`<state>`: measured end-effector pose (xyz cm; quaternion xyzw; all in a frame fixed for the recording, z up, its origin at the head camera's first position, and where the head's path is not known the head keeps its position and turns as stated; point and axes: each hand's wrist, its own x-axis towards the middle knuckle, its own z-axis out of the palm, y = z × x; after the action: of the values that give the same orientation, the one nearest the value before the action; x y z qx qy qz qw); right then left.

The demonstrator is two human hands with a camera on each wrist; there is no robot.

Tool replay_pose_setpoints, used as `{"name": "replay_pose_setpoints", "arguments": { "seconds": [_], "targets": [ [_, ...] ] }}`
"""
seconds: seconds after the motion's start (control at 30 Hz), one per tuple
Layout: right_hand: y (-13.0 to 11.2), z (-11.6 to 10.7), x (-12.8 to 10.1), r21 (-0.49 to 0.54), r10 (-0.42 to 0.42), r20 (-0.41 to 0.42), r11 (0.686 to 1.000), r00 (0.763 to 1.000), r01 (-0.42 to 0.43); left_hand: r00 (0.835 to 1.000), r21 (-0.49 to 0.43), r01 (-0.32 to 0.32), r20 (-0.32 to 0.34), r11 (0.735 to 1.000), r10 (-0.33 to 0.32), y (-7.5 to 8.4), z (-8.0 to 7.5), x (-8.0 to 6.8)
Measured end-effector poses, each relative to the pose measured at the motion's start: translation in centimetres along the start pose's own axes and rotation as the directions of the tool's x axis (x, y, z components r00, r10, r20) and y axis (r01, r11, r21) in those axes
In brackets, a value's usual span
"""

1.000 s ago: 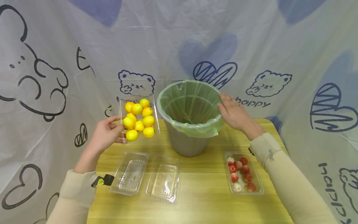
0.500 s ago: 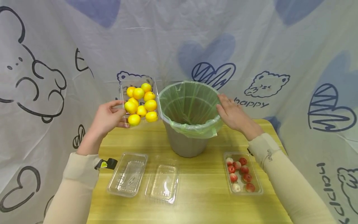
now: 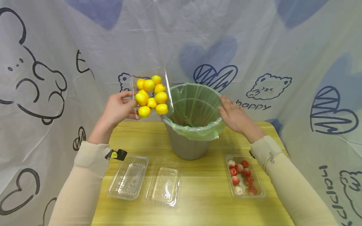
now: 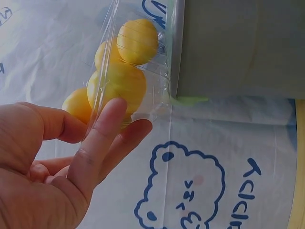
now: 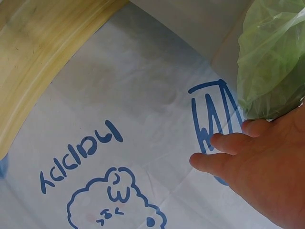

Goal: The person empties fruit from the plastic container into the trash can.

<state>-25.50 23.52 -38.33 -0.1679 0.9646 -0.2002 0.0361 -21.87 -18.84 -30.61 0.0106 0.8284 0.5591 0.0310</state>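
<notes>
My left hand [image 3: 120, 108] grips the near edge of a clear plastic tray [image 3: 166, 81] holding several yellow fruits [image 3: 150, 94], lifted and tilted beside the left rim of a grey bin [image 3: 186, 146]. The bin is lined with a green bag [image 3: 195, 105]. In the left wrist view my fingers [image 4: 102, 138] pinch the tray [image 4: 143, 102] under the yellow fruits [image 4: 131, 62], close to the bin wall [image 4: 238, 47]. My right hand [image 3: 234, 114] rests with straight fingers against the bin's right rim; in the right wrist view the fingers [image 5: 224, 152] touch the green bag [image 5: 271, 62].
On the yellow table [image 3: 203, 201] lie two empty clear trays [image 3: 128, 179] [image 3: 164, 185] at front left. A clear tray of small red fruits [image 3: 244, 179] sits at front right. A printed cloth backdrop [image 3: 56, 47] hangs behind and around the table.
My left hand has raised the tray of yellow fruits and moved it right, up to the bin's left rim. The right hand stays at the right rim.
</notes>
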Motion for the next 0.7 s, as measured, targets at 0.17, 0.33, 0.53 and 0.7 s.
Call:
{"name": "replay_pose_setpoints", "arguments": {
  "seconds": [0.17, 0.33, 0.53, 0.7],
  "targets": [
    [0.0, -0.1, 0.0, -0.002, 0.003, -0.007, 1.0, 1.0, -0.003, 1.0, 0.014, -0.024, -0.008, 1.0, 0.024, 0.7, 1.3, 1.3],
    [0.1, -0.1, 0.0, -0.001, 0.004, 0.0, 1.0, 1.0, -0.004, 0.999, 0.014, -0.043, 0.018, 0.999, 0.043, 1.3, 2.7, 2.4],
    [0.1, 0.1, 0.2, 0.0, -0.006, -0.008, 1.0, 1.0, 0.006, 0.998, 0.035, -0.064, 0.032, 0.997, 0.062, 1.6, 4.3, 3.5],
    [0.2, 0.2, 0.2, 0.0, -0.007, -0.014, 1.0, 1.0, 0.007, 0.995, 0.053, -0.099, 0.034, 0.994, 0.097, 1.6, 5.5, 4.2]
  ]
}}
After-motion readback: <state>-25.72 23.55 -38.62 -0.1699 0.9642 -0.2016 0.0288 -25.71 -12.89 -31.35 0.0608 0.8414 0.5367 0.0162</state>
